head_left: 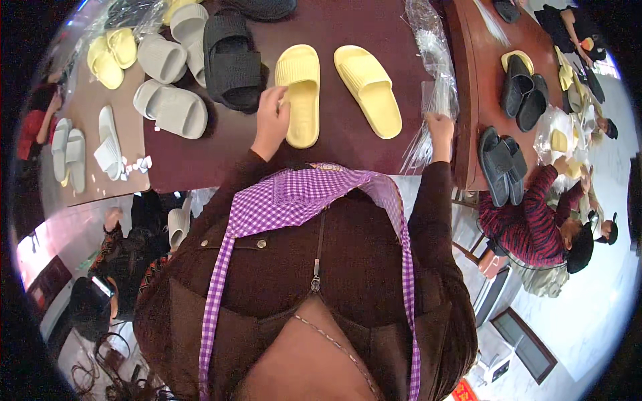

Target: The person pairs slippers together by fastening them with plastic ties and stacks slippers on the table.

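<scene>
Two yellow slide slippers lie on the dark red table before me, the left slipper [304, 117] upright and the right slipper [374, 100] turned at a slant. My left hand [272, 123] is at the left edge of the left slipper, its fingers bent and closed there, the thumb toward the footbed. Farther right, beyond the second slipper, my right hand [440, 130] is closed on a bundle of clear plastic bags [420, 148]. The bundle's thin, shiny edges fan out below the fingers.
Grey slippers [170, 109] and a black slipper [233, 67] crowd the table's left side. More clear plastic film [431, 40] runs along the right edge. A neighbouring table holds dark slippers [501, 164]; a person in a striped sleeve [528, 227] sits beside it. Another person [127, 257] is at lower left.
</scene>
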Action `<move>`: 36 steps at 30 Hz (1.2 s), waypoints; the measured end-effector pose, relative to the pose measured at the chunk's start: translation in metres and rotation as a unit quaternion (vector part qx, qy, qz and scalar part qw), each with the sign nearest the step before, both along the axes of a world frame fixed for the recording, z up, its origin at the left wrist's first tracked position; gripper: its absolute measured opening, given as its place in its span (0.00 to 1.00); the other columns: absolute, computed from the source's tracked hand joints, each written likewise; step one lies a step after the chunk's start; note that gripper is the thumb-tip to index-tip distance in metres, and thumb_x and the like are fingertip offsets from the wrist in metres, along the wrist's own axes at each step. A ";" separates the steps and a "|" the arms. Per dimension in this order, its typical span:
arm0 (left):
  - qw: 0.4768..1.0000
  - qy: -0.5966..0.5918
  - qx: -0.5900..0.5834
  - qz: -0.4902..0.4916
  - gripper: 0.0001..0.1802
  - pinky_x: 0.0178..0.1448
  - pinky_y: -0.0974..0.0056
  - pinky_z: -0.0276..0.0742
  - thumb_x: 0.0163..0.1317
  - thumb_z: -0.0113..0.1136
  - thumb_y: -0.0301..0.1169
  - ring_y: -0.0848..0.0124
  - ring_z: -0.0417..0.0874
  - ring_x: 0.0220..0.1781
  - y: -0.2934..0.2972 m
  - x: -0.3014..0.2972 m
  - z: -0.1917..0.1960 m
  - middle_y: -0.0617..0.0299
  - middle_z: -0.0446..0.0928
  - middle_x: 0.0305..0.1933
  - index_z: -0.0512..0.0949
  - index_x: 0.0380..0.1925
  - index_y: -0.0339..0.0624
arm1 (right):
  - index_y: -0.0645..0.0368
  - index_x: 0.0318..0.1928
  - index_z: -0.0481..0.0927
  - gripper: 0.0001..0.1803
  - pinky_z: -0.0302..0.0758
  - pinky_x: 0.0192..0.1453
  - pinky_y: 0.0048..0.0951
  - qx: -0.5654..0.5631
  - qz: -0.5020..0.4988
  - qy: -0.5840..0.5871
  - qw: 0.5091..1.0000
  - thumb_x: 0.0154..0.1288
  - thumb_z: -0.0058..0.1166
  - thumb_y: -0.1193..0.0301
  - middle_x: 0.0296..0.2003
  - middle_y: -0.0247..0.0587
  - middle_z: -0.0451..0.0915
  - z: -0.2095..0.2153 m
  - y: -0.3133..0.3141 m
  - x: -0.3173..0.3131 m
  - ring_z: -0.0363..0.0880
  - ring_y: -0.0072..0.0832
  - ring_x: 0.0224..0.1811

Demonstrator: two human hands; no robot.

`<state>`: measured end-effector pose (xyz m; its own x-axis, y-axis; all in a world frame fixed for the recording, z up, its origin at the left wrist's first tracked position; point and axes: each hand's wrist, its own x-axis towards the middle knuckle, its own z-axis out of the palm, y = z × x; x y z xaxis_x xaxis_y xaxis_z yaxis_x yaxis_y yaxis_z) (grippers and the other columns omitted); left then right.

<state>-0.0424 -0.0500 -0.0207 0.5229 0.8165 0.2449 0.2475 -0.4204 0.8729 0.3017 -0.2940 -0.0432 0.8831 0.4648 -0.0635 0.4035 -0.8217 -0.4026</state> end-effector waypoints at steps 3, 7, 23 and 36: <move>0.998 0.009 -0.059 -0.032 0.16 0.45 0.65 0.72 0.56 0.49 0.21 0.62 0.75 0.45 -0.014 -0.001 0.010 0.51 0.70 0.45 0.71 0.46 0.35 | 0.62 0.28 0.82 0.16 0.74 0.37 0.35 0.050 -0.067 -0.055 0.995 0.50 0.57 0.60 0.26 0.48 0.81 0.000 0.006 -0.018 0.81 0.39 0.31; 0.995 0.013 -0.089 -0.049 0.16 0.40 0.67 0.73 0.56 0.50 0.22 0.66 0.76 0.42 -0.025 -0.002 0.003 0.53 0.70 0.45 0.71 0.46 0.35 | 0.61 0.30 0.82 0.17 0.75 0.41 0.38 0.125 -0.062 -0.091 0.986 0.49 0.57 0.59 0.29 0.50 0.81 -0.007 0.026 -0.005 0.80 0.42 0.35; 0.986 0.055 -0.145 -0.065 0.16 0.41 0.70 0.73 0.58 0.51 0.24 0.71 0.76 0.40 -0.032 -0.011 -0.008 0.57 0.72 0.46 0.71 0.47 0.37 | 0.64 0.33 0.81 0.17 0.74 0.43 0.42 0.028 -0.151 -0.088 0.984 0.50 0.59 0.61 0.32 0.55 0.80 -0.009 0.049 -0.004 0.79 0.47 0.37; 0.988 0.028 -0.138 -0.066 0.15 0.39 0.66 0.73 0.56 0.52 0.23 0.67 0.77 0.35 -0.029 -0.011 -0.017 0.53 0.72 0.43 0.72 0.45 0.35 | 0.63 0.34 0.82 0.16 0.73 0.45 0.40 0.071 -0.125 -0.047 0.988 0.50 0.55 0.63 0.33 0.55 0.80 -0.015 0.035 0.005 0.79 0.47 0.39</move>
<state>-0.0532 -0.0791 -0.0378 0.6364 0.7713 -0.0092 0.2574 -0.2011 0.9451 0.3065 -0.2593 -0.0578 0.9706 0.2290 0.0746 0.2356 -0.8381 -0.4920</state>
